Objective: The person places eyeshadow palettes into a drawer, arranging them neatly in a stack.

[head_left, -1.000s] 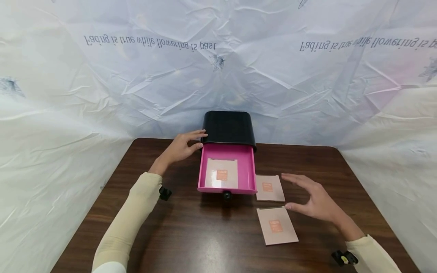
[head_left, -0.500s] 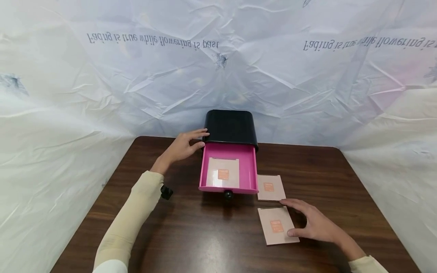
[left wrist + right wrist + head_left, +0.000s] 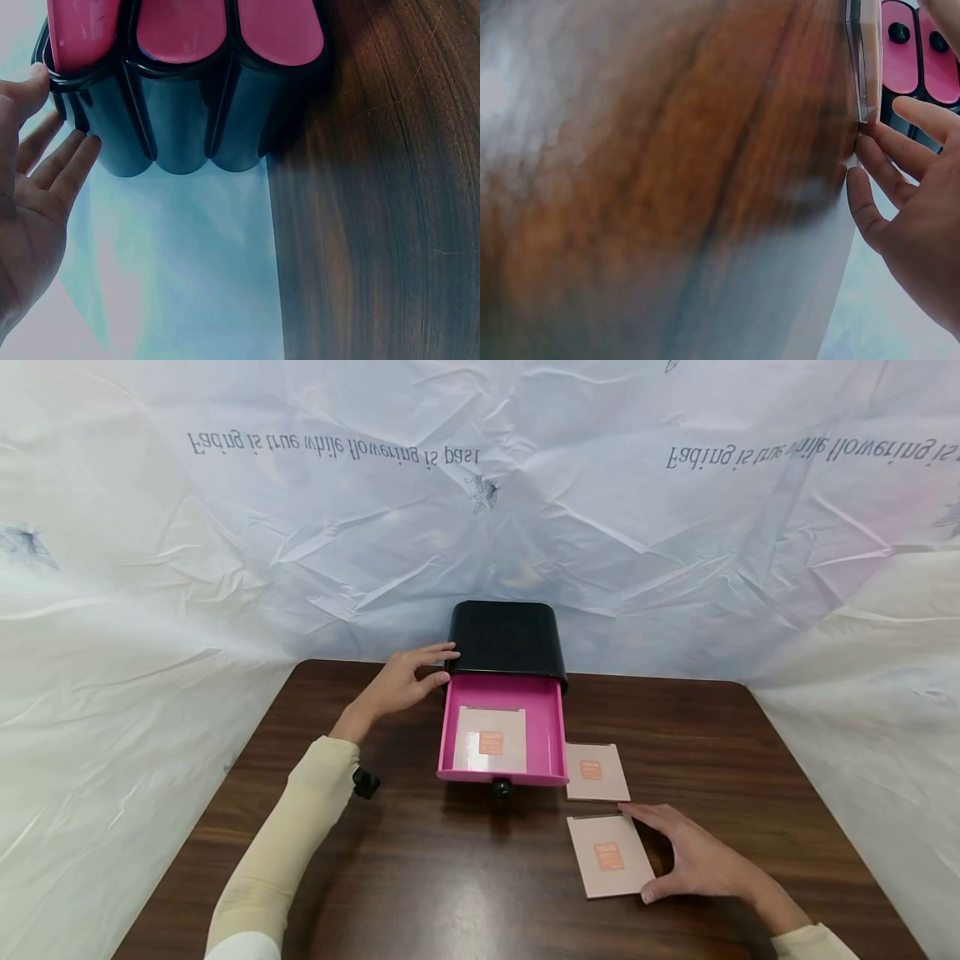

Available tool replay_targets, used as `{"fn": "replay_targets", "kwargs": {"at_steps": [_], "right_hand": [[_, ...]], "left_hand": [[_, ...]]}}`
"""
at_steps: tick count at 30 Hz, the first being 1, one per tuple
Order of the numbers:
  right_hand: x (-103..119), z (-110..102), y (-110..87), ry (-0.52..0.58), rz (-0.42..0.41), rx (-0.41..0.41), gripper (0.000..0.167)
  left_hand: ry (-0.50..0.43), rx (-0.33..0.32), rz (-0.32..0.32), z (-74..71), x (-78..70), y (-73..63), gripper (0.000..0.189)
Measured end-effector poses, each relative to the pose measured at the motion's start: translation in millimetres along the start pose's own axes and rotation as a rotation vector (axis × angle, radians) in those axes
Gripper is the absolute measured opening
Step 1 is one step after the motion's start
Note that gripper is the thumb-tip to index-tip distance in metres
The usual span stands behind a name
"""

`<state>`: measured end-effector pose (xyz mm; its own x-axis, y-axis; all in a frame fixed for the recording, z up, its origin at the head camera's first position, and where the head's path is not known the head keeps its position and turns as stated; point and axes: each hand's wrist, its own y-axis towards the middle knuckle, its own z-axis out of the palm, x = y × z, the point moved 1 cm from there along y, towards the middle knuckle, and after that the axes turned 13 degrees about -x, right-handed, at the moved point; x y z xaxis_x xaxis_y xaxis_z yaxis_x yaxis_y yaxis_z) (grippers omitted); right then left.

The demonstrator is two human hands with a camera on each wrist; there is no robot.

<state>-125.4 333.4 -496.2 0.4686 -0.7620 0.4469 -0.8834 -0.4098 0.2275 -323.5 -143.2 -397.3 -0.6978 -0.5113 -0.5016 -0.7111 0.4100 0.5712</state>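
A black cabinet [image 3: 506,637] with pink drawers stands at the table's back. Its top drawer [image 3: 545,727] is pulled out, with a flat pale-pink makeup palette [image 3: 468,727] lying inside. My left hand [image 3: 401,681] rests its fingertips and thumb against the cabinet's left side; the left wrist view shows the fingers [image 3: 79,161] on the black wall. Right of the drawer lies a second palette [image 3: 600,783]. Nearer me, my right hand [image 3: 701,856] spans the right edge of a third palette [image 3: 600,835], index finger at its far corner and thumb at its near corner.
The dark wooden table [image 3: 420,877] has a rounded far edge close to a wrinkled printed sheet [image 3: 360,527]. A black knob [image 3: 502,787] sticks out from the open drawer's front. More pink drawer fronts [image 3: 900,64] show in the right wrist view.
My right hand has come down toward me from beside the second palette to the third one's right edge, thumb sliding to its near corner. The left hand stays on the cabinet.
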Motion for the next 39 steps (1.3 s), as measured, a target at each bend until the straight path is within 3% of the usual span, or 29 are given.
{"fn": "replay_targets", "kwargs": {"at_steps": [9, 18, 24, 32, 39], "right_hand": [[7, 1, 0.1, -0.005, -0.052, 0.066, 0.127], [7, 2, -0.3, -0.011, -0.007, 0.078, 0.114], [6, 1, -1.9, 0.015, 0.041, 0.041, 0.112], [7, -3, -2.1, 0.014, 0.039, -0.006, 0.111], [13, -17, -1.6, 0.002, 0.051, -0.097, 0.112]], "left_hand": [[0.003, -0.005, 0.008, -0.9, 0.9, 0.4, 0.044], [0.009, 0.002, 0.004, 0.1, 0.0, 0.7, 0.044], [0.008, 0.003, -0.003, 0.1, -0.6, 0.8, 0.044], [0.004, 0.004, -0.007, 0.0, -0.8, 0.4, 0.043], [0.009, 0.003, -0.003, -0.8, -1.8, 0.3, 0.044]]}}
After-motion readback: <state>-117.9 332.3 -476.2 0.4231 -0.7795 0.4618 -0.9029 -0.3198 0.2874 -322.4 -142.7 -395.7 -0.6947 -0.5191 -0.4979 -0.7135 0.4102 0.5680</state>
